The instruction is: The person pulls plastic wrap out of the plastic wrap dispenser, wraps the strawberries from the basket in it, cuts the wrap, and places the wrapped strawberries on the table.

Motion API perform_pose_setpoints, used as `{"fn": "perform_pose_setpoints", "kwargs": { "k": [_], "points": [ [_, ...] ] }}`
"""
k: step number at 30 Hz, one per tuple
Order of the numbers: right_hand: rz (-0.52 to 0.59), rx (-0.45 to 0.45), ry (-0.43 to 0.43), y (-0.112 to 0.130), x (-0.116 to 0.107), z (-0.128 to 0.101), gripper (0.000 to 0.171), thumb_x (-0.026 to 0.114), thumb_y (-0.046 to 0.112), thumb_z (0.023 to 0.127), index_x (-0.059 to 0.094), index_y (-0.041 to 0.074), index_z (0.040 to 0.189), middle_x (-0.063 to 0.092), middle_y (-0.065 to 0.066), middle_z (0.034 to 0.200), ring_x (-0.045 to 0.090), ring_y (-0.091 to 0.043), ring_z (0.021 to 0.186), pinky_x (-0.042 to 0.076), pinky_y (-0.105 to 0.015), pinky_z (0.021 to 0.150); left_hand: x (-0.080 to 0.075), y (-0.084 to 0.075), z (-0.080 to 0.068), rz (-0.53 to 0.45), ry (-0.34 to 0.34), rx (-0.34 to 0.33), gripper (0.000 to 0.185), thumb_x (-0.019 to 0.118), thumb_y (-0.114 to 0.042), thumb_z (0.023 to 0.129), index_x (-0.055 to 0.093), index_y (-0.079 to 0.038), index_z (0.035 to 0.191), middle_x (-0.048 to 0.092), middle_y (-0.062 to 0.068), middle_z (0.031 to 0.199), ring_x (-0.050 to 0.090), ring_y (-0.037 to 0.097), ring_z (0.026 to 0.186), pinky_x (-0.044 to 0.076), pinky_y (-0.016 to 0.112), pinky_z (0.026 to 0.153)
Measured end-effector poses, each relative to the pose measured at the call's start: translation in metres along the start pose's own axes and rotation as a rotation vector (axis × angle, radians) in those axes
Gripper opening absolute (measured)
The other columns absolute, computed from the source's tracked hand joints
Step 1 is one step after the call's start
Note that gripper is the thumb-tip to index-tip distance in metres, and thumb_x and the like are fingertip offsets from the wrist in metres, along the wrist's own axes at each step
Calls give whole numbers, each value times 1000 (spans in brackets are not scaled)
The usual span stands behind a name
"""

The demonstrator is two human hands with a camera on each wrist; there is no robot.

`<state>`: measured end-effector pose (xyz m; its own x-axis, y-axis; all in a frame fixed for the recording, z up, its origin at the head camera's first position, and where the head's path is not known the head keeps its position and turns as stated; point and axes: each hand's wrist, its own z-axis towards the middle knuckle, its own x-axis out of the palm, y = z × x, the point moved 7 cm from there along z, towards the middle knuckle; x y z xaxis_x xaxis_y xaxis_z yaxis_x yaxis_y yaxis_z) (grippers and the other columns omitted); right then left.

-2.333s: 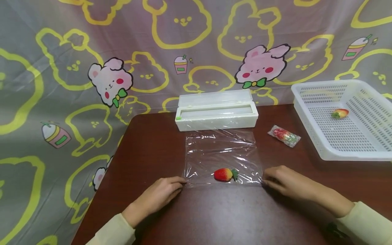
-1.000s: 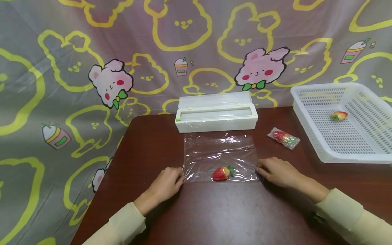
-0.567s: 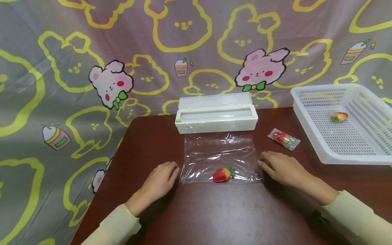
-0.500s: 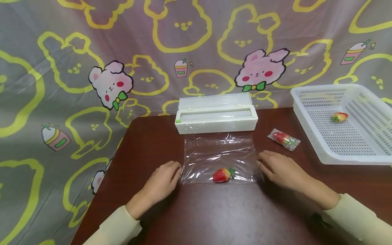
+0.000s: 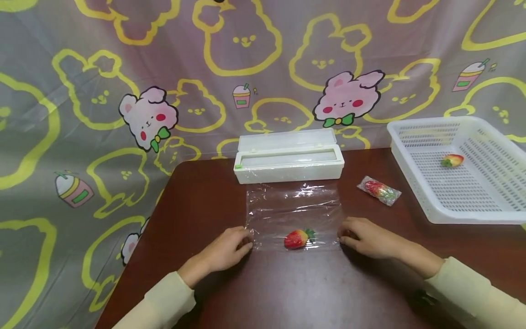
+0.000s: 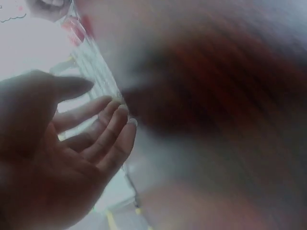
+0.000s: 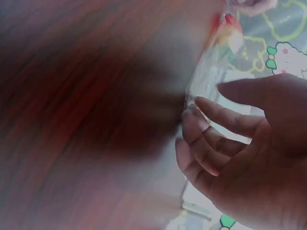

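Observation:
A sheet of clear cling film (image 5: 279, 214) stretches from the white dispenser box (image 5: 287, 173) toward the front of the table. Near its front edge lies a red and yellow strawberry (image 5: 296, 239) with green leaves. My left hand (image 5: 222, 250) is at the film's front left corner, fingertips right at the edge. At the front right corner is my right hand (image 5: 367, 237), its fingers loosely bent. Both wrist views show each thumb standing apart from the fingers, with the fingertips at the film's edge (image 6: 103, 72).
Right of the dispenser, whose lid stands raised, lies a film-wrapped strawberry (image 5: 378, 189). A white perforated basket (image 5: 412, 187) at the right holds another strawberry (image 5: 453, 160). A patterned curtain (image 5: 197, 55) hangs behind the dark wooden table (image 5: 193, 196).
Both hands have come inward and slightly nearer along the film's side edges to its front corners, thumbs now parted from the fingers. The strawberry stays near the film's front edge.

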<state>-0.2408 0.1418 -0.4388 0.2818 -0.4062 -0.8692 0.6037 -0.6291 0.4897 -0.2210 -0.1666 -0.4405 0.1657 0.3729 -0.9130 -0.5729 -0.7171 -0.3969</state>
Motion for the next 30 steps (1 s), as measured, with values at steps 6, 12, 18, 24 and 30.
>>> {"fn": "perform_pose_setpoints", "kwargs": {
  "k": [6, 12, 18, 24, 30],
  "points": [
    [-303, -195, -25, 13, -6, -8, 20, 85, 20, 80, 72, 17, 95, 56, 8, 90, 56, -10, 78, 51, -34, 65, -3, -16, -4, 273, 54, 181, 22, 79, -17, 90, 73, -8, 109, 65, 3, 109, 64, 18, 100, 57, 35, 86],
    [-599, -386, -99, 26, 5, -4, 15, 80, 5, 73, 70, 11, 84, 56, 1, 82, 56, -20, 73, 49, -36, 61, 1, -18, 2, 491, 33, 269, 16, 76, -2, 88, 76, -12, 100, 69, 2, 108, 67, 17, 95, 58, 30, 77],
    [-581, -391, -144, 21, 9, -8, 15, 79, 2, 75, 70, 10, 84, 56, 1, 81, 55, -19, 73, 50, -34, 62, 1, -11, -2, 464, -15, 282, 10, 73, 0, 90, 74, -9, 93, 68, 1, 101, 66, 17, 90, 58, 31, 75],
    [-330, -292, -169, 9, 0, -11, 18, 78, 4, 80, 69, 13, 92, 57, 7, 89, 55, -12, 81, 52, -31, 66, -8, 4, -5, 114, -36, 219, 7, 69, -2, 96, 72, -6, 100, 71, 2, 98, 67, 15, 92, 57, 34, 82],
    [-134, -119, -89, -12, -6, -5, 11, 74, 8, 89, 68, 13, 97, 62, 11, 88, 57, -4, 80, 55, -31, 70, -12, 18, 0, -62, -50, 151, 7, 64, -2, 99, 70, -6, 100, 72, 3, 94, 67, 10, 88, 57, 32, 80]
  ]
}}
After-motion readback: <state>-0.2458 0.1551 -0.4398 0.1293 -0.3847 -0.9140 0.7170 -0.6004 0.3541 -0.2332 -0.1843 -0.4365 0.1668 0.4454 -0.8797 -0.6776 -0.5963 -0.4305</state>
